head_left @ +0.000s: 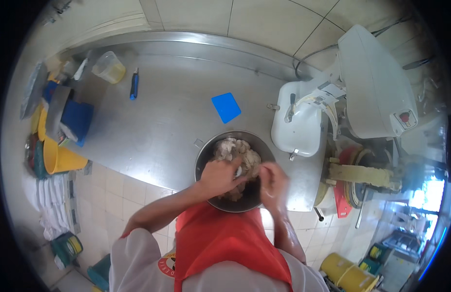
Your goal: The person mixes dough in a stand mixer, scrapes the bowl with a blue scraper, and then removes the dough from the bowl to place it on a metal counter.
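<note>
A deep metal bowl (251,198) stands at the front edge of the steel table, close against my red apron. Inside lie pale, beige-white soft lumps (242,148), whose kind I cannot make out. My left hand (219,176) reaches over the bowl from the left, fingers curled down among the lumps. A small white thing (238,171) shows by its fingertips. At the bowl's right rim is my right hand (274,184), slightly blurred, with its fingers bent together toward the lumps. Whatever it pinches is too small to tell.
Beyond the bowl lies a blue flat scraper (226,107) on the steel table (162,107). A blue-handled cutter (134,84) and a clear plastic jug (108,68) are at the back left. White mixing machine (376,82) and white basin (296,121) stand right; yellow containers (62,158) left.
</note>
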Available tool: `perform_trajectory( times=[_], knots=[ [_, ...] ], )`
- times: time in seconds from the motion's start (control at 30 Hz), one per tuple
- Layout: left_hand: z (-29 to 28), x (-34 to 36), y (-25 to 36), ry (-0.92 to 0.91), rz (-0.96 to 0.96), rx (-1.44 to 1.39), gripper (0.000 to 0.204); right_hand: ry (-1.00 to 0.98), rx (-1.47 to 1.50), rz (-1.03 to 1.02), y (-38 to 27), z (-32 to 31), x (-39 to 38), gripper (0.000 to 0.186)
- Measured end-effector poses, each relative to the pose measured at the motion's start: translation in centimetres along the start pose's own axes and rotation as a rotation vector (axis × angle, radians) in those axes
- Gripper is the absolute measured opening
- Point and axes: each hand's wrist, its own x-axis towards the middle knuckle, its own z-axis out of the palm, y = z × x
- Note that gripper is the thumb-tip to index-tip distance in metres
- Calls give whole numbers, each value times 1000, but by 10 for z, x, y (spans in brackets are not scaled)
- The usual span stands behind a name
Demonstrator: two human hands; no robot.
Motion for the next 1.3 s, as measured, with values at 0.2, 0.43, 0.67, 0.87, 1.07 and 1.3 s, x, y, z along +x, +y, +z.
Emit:
perform_trajectory(
  times=[0.2,0.43,0.67,0.87,1.07,1.3],
  knots=[
    [-9,-9,-47,-4,377,-147,28,-292,-267,329,128,106,23,33],
    [-39,-58,-82,246,442,-367,26,-548,-456,488,107,136,18,44],
    [-65,-92,-88,314,253,-314,29,-768,-531,191,34,118,50,37],
    [-72,-101,-65,148,-101,-336,30,-335,-412,126,-35,133,189,38],
    [-57,-97,-72,-149,-371,-425,41,-359,-843,72,149,204,289,78],
    [-60,-89,-78,-532,-840,-1406,55,-510,-713,321,165,228,300,105]
  ],
)
